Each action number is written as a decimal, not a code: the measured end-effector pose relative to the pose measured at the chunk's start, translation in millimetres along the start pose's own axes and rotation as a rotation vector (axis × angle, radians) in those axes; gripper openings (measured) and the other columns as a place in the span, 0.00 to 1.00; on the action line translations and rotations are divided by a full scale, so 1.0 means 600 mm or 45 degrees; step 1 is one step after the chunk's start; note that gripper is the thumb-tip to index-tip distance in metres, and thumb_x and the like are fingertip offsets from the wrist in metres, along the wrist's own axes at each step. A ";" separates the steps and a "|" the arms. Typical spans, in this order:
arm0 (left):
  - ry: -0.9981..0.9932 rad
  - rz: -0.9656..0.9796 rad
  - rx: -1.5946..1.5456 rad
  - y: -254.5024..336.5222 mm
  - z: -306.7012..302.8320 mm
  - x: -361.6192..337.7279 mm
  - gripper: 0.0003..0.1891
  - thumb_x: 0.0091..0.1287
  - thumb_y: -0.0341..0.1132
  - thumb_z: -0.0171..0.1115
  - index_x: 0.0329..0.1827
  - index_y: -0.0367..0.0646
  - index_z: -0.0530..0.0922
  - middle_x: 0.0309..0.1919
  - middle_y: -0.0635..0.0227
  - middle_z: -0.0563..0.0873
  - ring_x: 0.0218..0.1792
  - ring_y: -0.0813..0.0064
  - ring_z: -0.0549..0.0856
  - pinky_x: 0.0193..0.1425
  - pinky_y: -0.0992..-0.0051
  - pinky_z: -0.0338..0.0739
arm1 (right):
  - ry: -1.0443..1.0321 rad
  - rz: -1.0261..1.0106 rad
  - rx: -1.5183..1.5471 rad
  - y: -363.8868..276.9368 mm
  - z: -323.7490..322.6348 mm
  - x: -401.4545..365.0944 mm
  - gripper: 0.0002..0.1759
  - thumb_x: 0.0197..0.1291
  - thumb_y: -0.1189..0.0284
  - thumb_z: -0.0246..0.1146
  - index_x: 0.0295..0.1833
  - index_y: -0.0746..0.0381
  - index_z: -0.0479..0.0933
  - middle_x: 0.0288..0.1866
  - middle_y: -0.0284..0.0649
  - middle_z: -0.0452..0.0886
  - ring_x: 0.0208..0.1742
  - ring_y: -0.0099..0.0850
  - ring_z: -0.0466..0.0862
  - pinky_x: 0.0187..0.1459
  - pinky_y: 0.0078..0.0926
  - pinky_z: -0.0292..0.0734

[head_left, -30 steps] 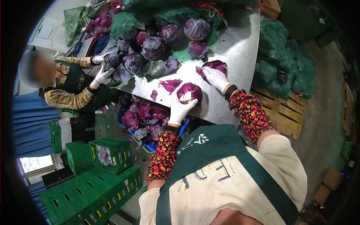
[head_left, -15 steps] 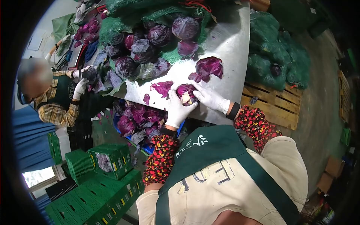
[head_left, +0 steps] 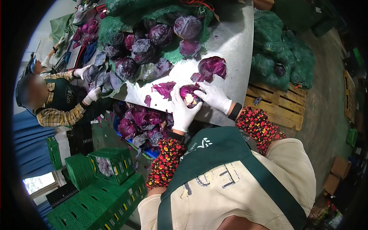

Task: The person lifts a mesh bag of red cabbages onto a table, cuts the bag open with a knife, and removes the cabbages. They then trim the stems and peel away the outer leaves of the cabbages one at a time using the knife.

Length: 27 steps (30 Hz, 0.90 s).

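At the near edge of the metal table [head_left: 239,57], my white-gloved left hand [head_left: 184,112] is wrapped round a small red cabbage [head_left: 189,94] with its pale cut stem facing up. My right hand [head_left: 214,96], gloved too, rests its fingers on the cabbage's right side. Just beyond lie loose purple leaves [head_left: 212,67], and a torn leaf piece [head_left: 164,89] is to the left. Several whole cabbages [head_left: 160,35] sit on green netting [head_left: 153,18] at the back.
A blue crate [head_left: 149,152] of leaves stands below the table. Green crates [head_left: 111,165] are stacked at lower left. At left a co-worker [head_left: 61,96] handles a cabbage; another person is behind. Netted sacks [head_left: 274,50] lie on a wooden pallet [head_left: 276,103] at right.
My right hand's fingers have shifted slightly over the cabbage, while my left hand keeps its hold. The co-worker's hands have moved apart, and a second person's head has come into view.
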<state>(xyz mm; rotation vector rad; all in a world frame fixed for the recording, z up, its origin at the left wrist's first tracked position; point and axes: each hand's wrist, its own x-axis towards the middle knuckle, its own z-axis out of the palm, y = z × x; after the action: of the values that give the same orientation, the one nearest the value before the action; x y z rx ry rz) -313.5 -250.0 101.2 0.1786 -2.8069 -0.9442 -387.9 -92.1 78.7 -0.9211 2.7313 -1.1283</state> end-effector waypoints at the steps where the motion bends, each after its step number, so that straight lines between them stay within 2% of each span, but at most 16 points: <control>1: 0.020 0.050 -0.064 -0.002 -0.002 -0.001 0.53 0.46 0.48 0.77 0.69 0.31 0.56 0.64 0.43 0.65 0.66 0.46 0.66 0.70 0.58 0.62 | -0.103 0.198 0.042 -0.017 -0.011 0.004 0.20 0.66 0.60 0.54 0.57 0.62 0.74 0.50 0.54 0.81 0.52 0.41 0.82 0.49 0.38 0.78; 5: -0.035 -0.090 -0.171 -0.017 -0.006 -0.010 0.52 0.46 0.45 0.77 0.70 0.33 0.55 0.63 0.45 0.66 0.66 0.49 0.67 0.70 0.60 0.63 | 0.011 0.159 0.034 0.008 0.024 0.025 0.14 0.65 0.63 0.55 0.50 0.61 0.75 0.42 0.51 0.83 0.46 0.43 0.84 0.44 0.39 0.79; 7: -0.086 -0.117 -0.431 -0.021 -0.015 -0.017 0.52 0.47 0.42 0.78 0.71 0.34 0.55 0.65 0.49 0.65 0.66 0.56 0.68 0.70 0.63 0.64 | 0.037 0.140 -0.169 0.046 0.043 0.037 0.10 0.65 0.64 0.55 0.44 0.59 0.74 0.35 0.49 0.83 0.40 0.46 0.84 0.38 0.45 0.79; 8: -0.137 -0.203 -0.618 -0.005 -0.031 -0.021 0.51 0.49 0.35 0.77 0.73 0.37 0.53 0.66 0.51 0.65 0.66 0.60 0.69 0.70 0.65 0.65 | 0.084 0.263 -0.026 0.083 0.044 0.040 0.09 0.64 0.65 0.56 0.44 0.59 0.73 0.35 0.50 0.83 0.38 0.48 0.84 0.37 0.47 0.78; 9: -0.126 -0.159 -0.660 -0.059 -0.004 -0.030 0.51 0.48 0.36 0.76 0.72 0.37 0.52 0.63 0.52 0.66 0.66 0.60 0.68 0.70 0.65 0.64 | 0.014 0.371 -0.055 0.115 0.049 0.049 0.13 0.65 0.64 0.56 0.48 0.60 0.73 0.38 0.52 0.83 0.40 0.48 0.84 0.41 0.46 0.78; 11: -0.190 -0.211 -0.799 -0.064 -0.021 -0.037 0.50 0.49 0.33 0.76 0.73 0.38 0.52 0.64 0.52 0.65 0.66 0.60 0.68 0.71 0.65 0.64 | -0.179 0.353 -0.097 0.100 0.009 0.052 0.17 0.65 0.60 0.56 0.49 0.62 0.72 0.42 0.53 0.84 0.42 0.48 0.84 0.45 0.44 0.78; 12: -0.189 -0.224 -0.801 -0.062 -0.024 -0.041 0.50 0.49 0.33 0.76 0.73 0.38 0.52 0.64 0.52 0.65 0.66 0.60 0.68 0.71 0.65 0.64 | -0.221 0.286 0.014 0.089 0.003 0.052 0.25 0.62 0.54 0.60 0.53 0.63 0.72 0.43 0.52 0.84 0.42 0.48 0.85 0.46 0.42 0.78; 13: -0.214 -0.256 -0.865 -0.059 -0.026 -0.042 0.50 0.48 0.32 0.76 0.73 0.39 0.52 0.64 0.52 0.64 0.67 0.59 0.67 0.71 0.64 0.63 | -0.230 0.294 0.013 0.053 -0.018 0.057 0.25 0.62 0.54 0.60 0.53 0.63 0.72 0.43 0.52 0.84 0.42 0.48 0.85 0.46 0.42 0.78; 15: -0.260 -0.274 -0.937 -0.041 -0.028 -0.033 0.51 0.48 0.31 0.76 0.73 0.39 0.52 0.65 0.52 0.64 0.67 0.58 0.67 0.71 0.64 0.63 | -0.629 0.583 0.489 -0.020 -0.063 0.072 0.37 0.55 0.47 0.66 0.59 0.65 0.71 0.36 0.48 0.83 0.40 0.38 0.84 0.42 0.35 0.78; 16: -0.286 -0.172 -0.736 -0.031 -0.035 -0.031 0.51 0.48 0.31 0.75 0.74 0.40 0.52 0.65 0.52 0.64 0.68 0.58 0.66 0.72 0.64 0.62 | -0.626 0.592 0.489 -0.003 -0.045 0.073 0.37 0.55 0.47 0.66 0.59 0.65 0.71 0.36 0.48 0.83 0.40 0.38 0.84 0.42 0.35 0.78; 17: -0.308 -0.068 -0.533 -0.027 -0.038 -0.029 0.51 0.47 0.30 0.75 0.74 0.40 0.51 0.65 0.51 0.63 0.68 0.58 0.66 0.72 0.63 0.62 | -0.549 0.352 0.483 0.027 -0.010 0.076 0.36 0.55 0.46 0.67 0.57 0.66 0.73 0.33 0.44 0.82 0.35 0.33 0.83 0.38 0.32 0.76; 18: -0.309 -0.054 -0.619 -0.027 -0.035 -0.023 0.53 0.46 0.31 0.77 0.74 0.40 0.51 0.66 0.52 0.63 0.69 0.58 0.65 0.72 0.63 0.61 | -0.471 0.112 0.473 0.022 -0.012 0.084 0.37 0.54 0.46 0.67 0.54 0.68 0.74 0.31 0.41 0.81 0.30 0.29 0.81 0.34 0.29 0.75; 19: -0.313 -0.053 -0.623 -0.028 -0.035 -0.020 0.53 0.46 0.31 0.77 0.74 0.40 0.51 0.66 0.52 0.63 0.69 0.58 0.65 0.72 0.63 0.61 | -0.819 0.473 0.659 0.030 -0.031 0.087 0.34 0.55 0.46 0.67 0.51 0.67 0.76 0.27 0.36 0.78 0.27 0.26 0.78 0.30 0.26 0.73; 22: -0.360 0.017 -0.426 -0.027 -0.035 -0.013 0.54 0.44 0.33 0.79 0.74 0.40 0.53 0.66 0.51 0.64 0.69 0.55 0.64 0.73 0.62 0.61 | -0.974 0.601 0.758 0.029 -0.060 0.091 0.30 0.57 0.47 0.66 0.46 0.66 0.79 0.24 0.32 0.76 0.28 0.24 0.77 0.29 0.25 0.72; 25: -0.387 -0.027 -0.433 -0.033 -0.022 -0.012 0.54 0.42 0.34 0.80 0.73 0.40 0.55 0.66 0.50 0.65 0.70 0.52 0.64 0.73 0.61 0.60 | -0.966 0.484 0.506 0.034 -0.060 0.080 0.23 0.61 0.51 0.62 0.40 0.63 0.81 0.23 0.36 0.79 0.32 0.28 0.81 0.30 0.26 0.72; 27: -0.321 0.118 -0.320 -0.028 -0.024 -0.014 0.53 0.42 0.33 0.80 0.73 0.41 0.57 0.67 0.50 0.66 0.70 0.51 0.63 0.74 0.61 0.59 | -0.415 -0.185 -0.145 0.042 -0.033 0.059 0.20 0.63 0.55 0.59 0.39 0.62 0.81 0.31 0.47 0.84 0.29 0.38 0.85 0.29 0.34 0.76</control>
<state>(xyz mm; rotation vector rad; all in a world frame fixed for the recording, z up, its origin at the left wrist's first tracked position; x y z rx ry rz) -301.4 -270.4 101.0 -0.1111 -2.8483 -1.3695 -434.9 -84.5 82.9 -1.2152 2.5154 -0.7636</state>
